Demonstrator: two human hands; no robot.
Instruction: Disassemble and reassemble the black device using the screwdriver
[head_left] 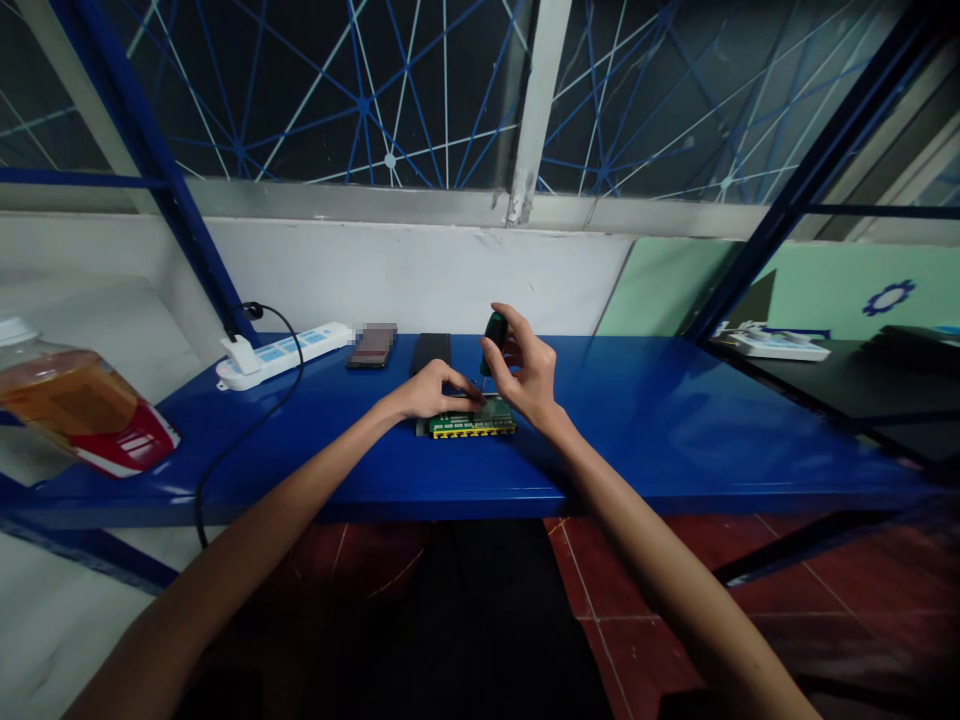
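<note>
A green circuit board with a row of yellow-edged ports along its near side lies on the blue table. Above it, my right hand grips the dark green and black handle of a screwdriver, held nearly upright. The screwdriver's thin shaft points down to the board's upper surface. My left hand reaches over the board from the left, thumb and fingertips drawn together close to the shaft's tip. Whatever lies between those fingertips is too small to make out. Behind my left hand is a flat black object.
A white power strip with a black cable sits at the back left, beside a dark phone. A bottle of amber liquid stands at far left. Blue frame posts rise either side; white items lie at right.
</note>
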